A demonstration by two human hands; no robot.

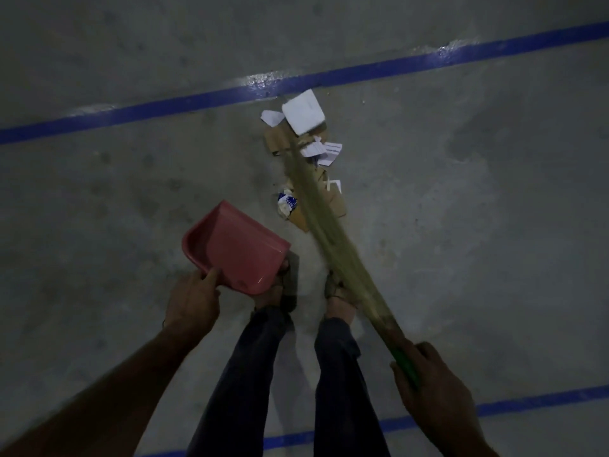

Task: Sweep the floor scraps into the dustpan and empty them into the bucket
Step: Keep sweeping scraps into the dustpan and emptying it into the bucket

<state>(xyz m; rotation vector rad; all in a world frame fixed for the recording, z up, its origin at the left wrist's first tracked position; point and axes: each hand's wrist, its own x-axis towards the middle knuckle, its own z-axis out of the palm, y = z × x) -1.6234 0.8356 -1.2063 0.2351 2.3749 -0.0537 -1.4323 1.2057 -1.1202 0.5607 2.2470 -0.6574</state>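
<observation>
A pink dustpan [234, 247] hangs above the grey floor in front of my feet, gripped at its near edge by my left hand [192, 300]. My right hand [428, 380] grips the green handle of a straw broom [324, 225]. The broom's blurred bristles stretch up and left across a pile of scraps [308, 159]: white paper pieces, brown cardboard bits and a blue-and-white wrapper. The largest white sheet [303, 113] lies at the far end of the pile. The bucket is not in view.
A blue tape line [197, 102] crosses the concrete floor just beyond the scraps. Another blue line [527, 402] runs behind my feet. My two legs in dark trousers and sandals [339, 291] stand between dustpan and broom.
</observation>
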